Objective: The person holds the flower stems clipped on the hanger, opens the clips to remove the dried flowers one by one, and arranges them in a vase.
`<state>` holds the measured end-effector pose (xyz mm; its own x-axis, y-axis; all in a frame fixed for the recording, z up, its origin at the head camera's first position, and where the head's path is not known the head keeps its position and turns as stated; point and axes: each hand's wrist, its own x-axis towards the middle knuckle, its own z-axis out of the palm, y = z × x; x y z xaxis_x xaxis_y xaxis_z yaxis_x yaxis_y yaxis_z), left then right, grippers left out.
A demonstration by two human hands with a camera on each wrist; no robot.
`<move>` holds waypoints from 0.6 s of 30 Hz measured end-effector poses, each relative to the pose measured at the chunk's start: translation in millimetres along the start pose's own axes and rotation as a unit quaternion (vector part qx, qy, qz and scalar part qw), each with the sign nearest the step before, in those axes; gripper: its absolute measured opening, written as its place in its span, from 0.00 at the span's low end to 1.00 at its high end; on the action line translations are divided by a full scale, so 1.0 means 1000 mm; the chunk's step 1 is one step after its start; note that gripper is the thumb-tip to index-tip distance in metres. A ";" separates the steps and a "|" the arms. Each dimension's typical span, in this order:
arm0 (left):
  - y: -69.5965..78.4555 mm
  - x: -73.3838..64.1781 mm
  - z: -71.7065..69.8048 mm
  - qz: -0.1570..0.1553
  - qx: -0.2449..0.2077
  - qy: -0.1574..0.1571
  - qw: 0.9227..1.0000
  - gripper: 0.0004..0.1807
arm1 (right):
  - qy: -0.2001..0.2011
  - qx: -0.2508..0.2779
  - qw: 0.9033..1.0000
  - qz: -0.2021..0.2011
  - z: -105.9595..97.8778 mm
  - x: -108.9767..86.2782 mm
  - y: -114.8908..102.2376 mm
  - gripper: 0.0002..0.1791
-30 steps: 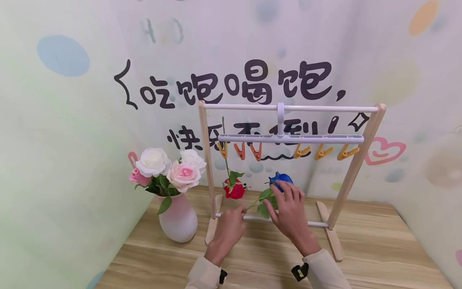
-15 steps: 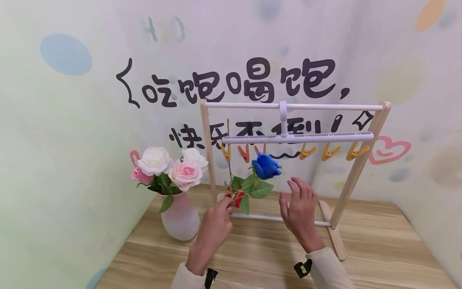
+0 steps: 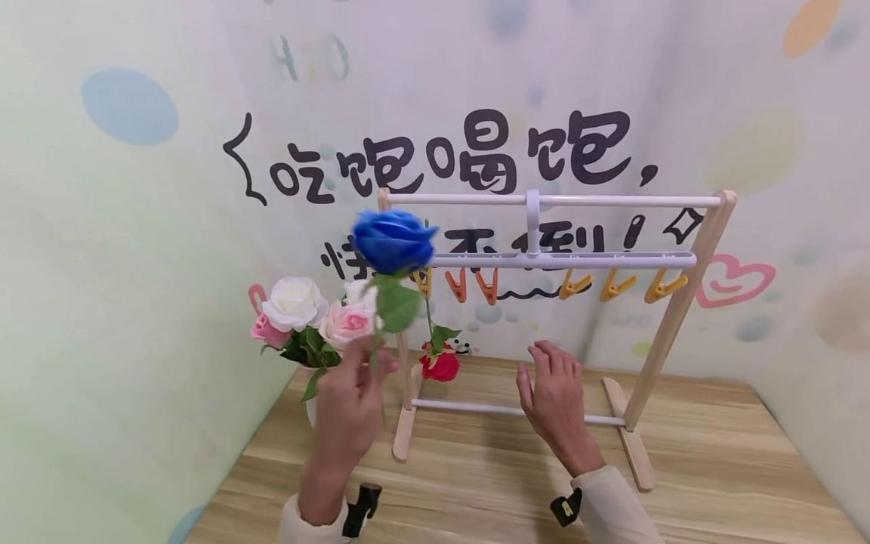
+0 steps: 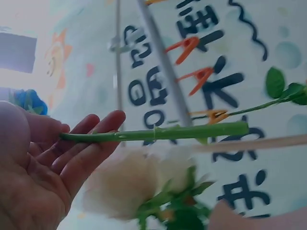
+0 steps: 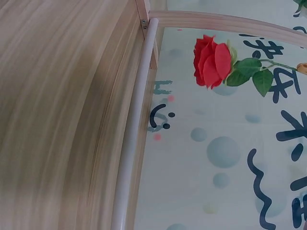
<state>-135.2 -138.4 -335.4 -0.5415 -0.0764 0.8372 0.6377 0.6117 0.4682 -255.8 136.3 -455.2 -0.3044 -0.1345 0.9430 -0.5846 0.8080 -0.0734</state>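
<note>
My left hand (image 3: pixel 350 404) pinches the green stem (image 4: pixel 192 132) of a blue artificial rose (image 3: pixel 394 242) between thumb and fingers. The bloom points up, overlapping the left end of the white clip hanger (image 3: pixel 578 262) in the head view. In the left wrist view the bare stem end juts out past the fingertips. A red rose (image 3: pixel 440 366) hangs head down from the leftmost yellow clothespin (image 3: pixel 423 283). My right hand (image 3: pixel 553 393) holds nothing; its fingers are loosely bent by the rack's white lower bar (image 3: pixel 469 408).
Behind my left hand stands a vase of white roses (image 3: pixel 294 302) and pink roses (image 3: pixel 353 325). Two orange clothespins (image 3: pixel 457 285) and several yellow ones hang along the hanger. The rack's right post (image 3: pixel 680 325) and feet stand on the wooden table (image 3: pixel 476 483).
The blue rose, first low by the right hand, has risen and moved left in my left hand, its bloom now upright. The right hand has let go of it and drawn slightly right.
</note>
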 end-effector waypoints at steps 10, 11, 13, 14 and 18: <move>0.006 0.032 -0.044 0.012 0.088 0.201 0.976 0.06 | -0.016 -0.013 1.000 0.008 0.003 -0.005 0.002 0.22; 0.005 0.034 -0.047 0.011 0.097 0.210 0.973 0.06 | -0.018 -0.014 1.000 0.008 0.003 -0.005 0.002 0.24; 0.004 0.037 -0.052 0.005 0.111 0.222 0.969 0.07 | -0.025 -0.016 1.000 0.011 0.004 -0.005 0.002 0.25; 0.003 0.038 -0.054 0.001 0.117 0.225 0.967 0.08 | -0.029 -0.017 0.999 0.013 0.004 -0.005 0.001 0.26; -0.002 0.043 -0.060 -0.021 0.133 0.228 0.964 0.10 | -0.049 -0.015 0.998 0.023 0.005 -0.003 0.000 0.25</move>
<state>-126.5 -189.9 -283.3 -0.2273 -0.4064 0.8850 0.4242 0.7767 0.4656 -258.1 133.8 -459.7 -0.4034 -0.1515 0.9024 -0.5454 0.8317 -0.1042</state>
